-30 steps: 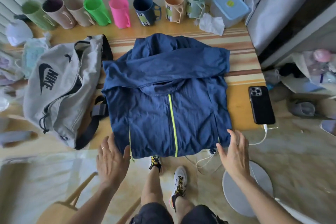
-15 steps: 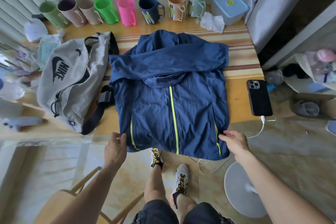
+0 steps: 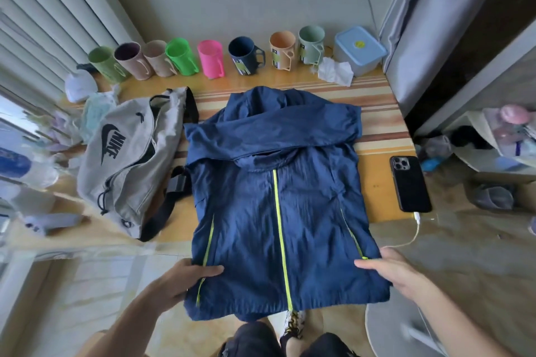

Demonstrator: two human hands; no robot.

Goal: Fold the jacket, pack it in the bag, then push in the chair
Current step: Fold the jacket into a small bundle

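A navy jacket (image 3: 275,197) with a neon-yellow zip lies front up on the wooden table (image 3: 374,182), sleeves folded across its chest. Its hem hangs past the table's near edge. My left hand (image 3: 185,278) grips the hem's left corner, thumb on top. My right hand (image 3: 388,269) grips the hem's right corner. A grey Nike bag (image 3: 127,162) lies on the table left of the jacket, its black strap touching the jacket's side. The chair is out of view.
Several coloured mugs (image 3: 208,62) line the table's back edge, with a blue-lidded box (image 3: 359,49) and crumpled tissue (image 3: 336,72) at the right. A black phone (image 3: 410,184) on a charging cable lies right of the jacket. A white round stand (image 3: 400,330) sits on the floor.
Both hands went from hovering open near the hem to gripping its two corners. The hem has been lifted and pulled toward me, off the table edge.
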